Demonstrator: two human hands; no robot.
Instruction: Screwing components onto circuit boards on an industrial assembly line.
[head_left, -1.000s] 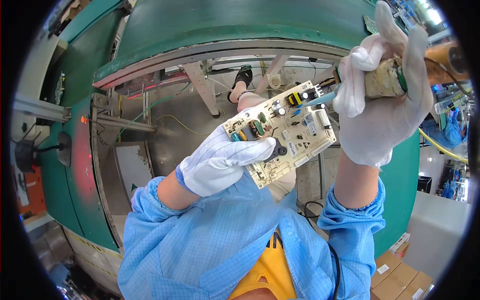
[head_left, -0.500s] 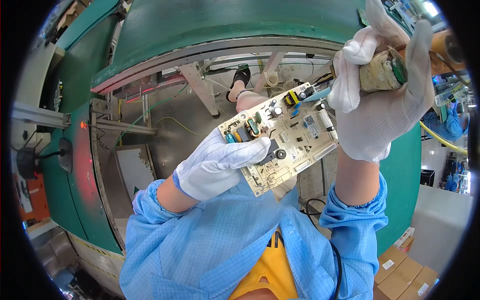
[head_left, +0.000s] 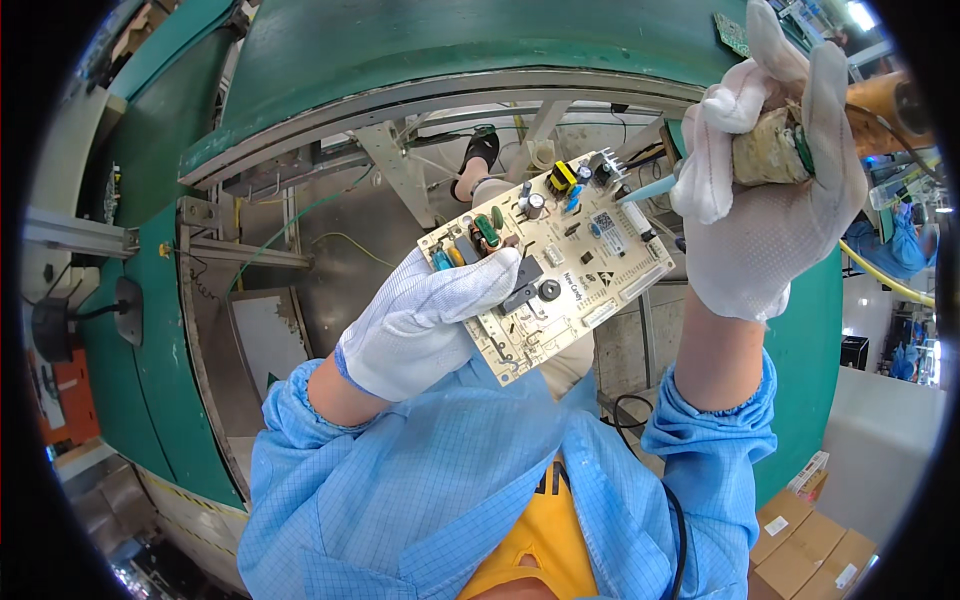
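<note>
My left hand (head_left: pixel 415 325), in a white glove, grips the left edge of a cream circuit board (head_left: pixel 570 280), its thumb across the top beside a black part. The board is tilted and held up over my lap, its capacitors, coils and connectors facing up. My right hand (head_left: pixel 755 225), also gloved, is closed around a tape-wrapped dispensing tool (head_left: pixel 768 150) with an orange-brown cylinder behind it. The tool's pale blue tapered nozzle (head_left: pixel 655 187) points left at the board's upper right part, close to the components there. Whether its tip touches cannot be made out.
A green-topped bench (head_left: pixel 450 40) with a metal edge runs across the far side. Another green surface (head_left: pixel 150 400) lies at left. A small green circuit board (head_left: pixel 731 35) rests at the far right. Cardboard boxes (head_left: pixel 815 550) sit lower right. A yellow hose (head_left: pixel 890 275) hangs at right.
The circuit board has shifted slightly left and away from me with my left hand. My right hand and the tool have moved a little to the right.
</note>
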